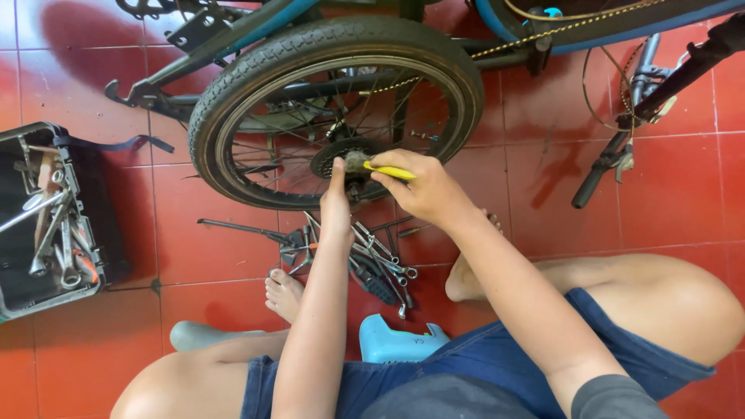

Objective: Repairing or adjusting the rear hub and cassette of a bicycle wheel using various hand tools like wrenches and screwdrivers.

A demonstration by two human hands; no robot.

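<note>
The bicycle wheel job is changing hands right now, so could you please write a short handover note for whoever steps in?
Left hand: open, fingers pressed against the hub of the rear wheel, steadying it.
Right hand: gripping a yellow-handled brush, its bristles on the sprocket at the hub.
The bicycle lies on the red tile floor. Loose wrenches and pliers lie just below the wheel; an open toolbox sits further left.
Done: brush is on the sprocket. Left: how clean it is cannot be told; tools are still spread out.
</note>
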